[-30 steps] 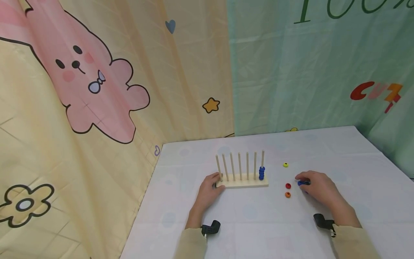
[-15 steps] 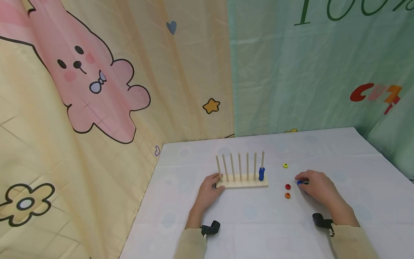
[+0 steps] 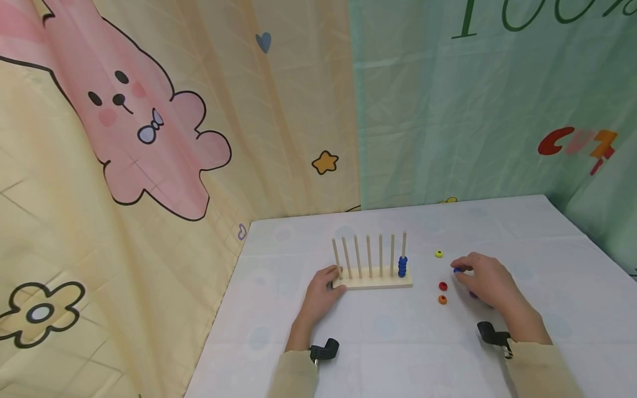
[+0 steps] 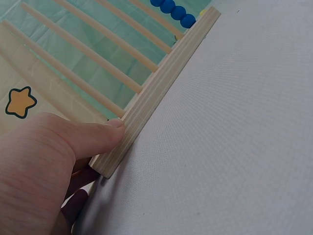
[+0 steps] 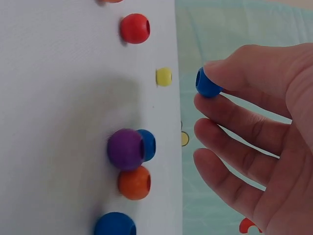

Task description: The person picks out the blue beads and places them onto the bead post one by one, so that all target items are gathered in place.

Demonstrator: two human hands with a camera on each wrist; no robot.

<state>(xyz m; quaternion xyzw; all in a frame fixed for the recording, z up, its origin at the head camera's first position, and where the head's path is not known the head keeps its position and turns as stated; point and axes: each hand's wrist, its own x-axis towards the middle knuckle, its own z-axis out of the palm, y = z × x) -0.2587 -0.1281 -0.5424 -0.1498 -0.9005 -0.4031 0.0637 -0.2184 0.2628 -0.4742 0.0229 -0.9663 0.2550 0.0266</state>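
Fingers (image 5: 230, 73) half hide the pinched blue bead (image 5: 206, 83).

In the head view the right hand (image 3: 485, 282) hides the beads behind it except a purple bead (image 3: 473, 295) edge, while the right wrist view crops the lowest blue bead (image 5: 115, 224).

It looks like a staged play corner: cartoon curtains (image 3: 149, 138) fill the upper frame, and a white-clothed table (image 3: 398, 331) below holds a wooden peg rack (image 3: 372, 276) and beads (image 3: 442, 286).
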